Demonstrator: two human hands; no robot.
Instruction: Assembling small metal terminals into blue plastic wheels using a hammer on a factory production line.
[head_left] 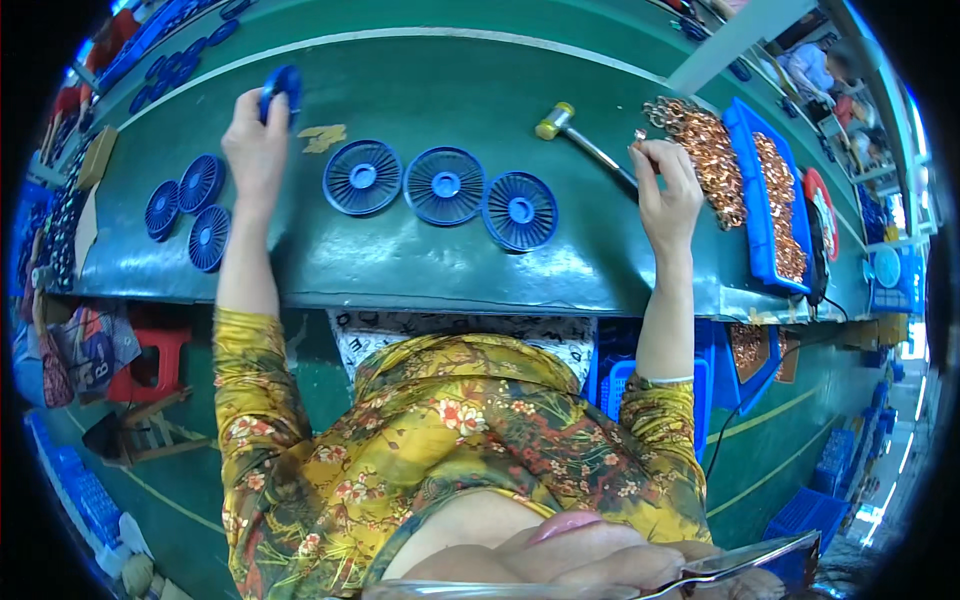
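My left hand (pixel 256 150) is closed around the rim of a blue slotted plastic wheel (pixel 288 84), held on edge above the far left of the green table. Fingers and thumb of my right hand (pixel 668 190) pinch a small copper-coloured piece (pixel 640 134) near the loose copper pile (pixel 715 155). Between my hands, three more blue wheels lie flat in a row, with the middle wheel (pixel 444 186) among them. Left of my left forearm lie three others, including a lower wheel (pixel 208 238). A hammer (pixel 592 147) with a yellowish head rests beside my right hand.
A blue tray (pixel 765 210) of copper pieces stands right of the pile. A tan patch (pixel 322 137) marks the table. Several blue wheels (pixel 170 70) lie at the far left. A red stool (pixel 150 360) stands below left; other people are beyond the table.
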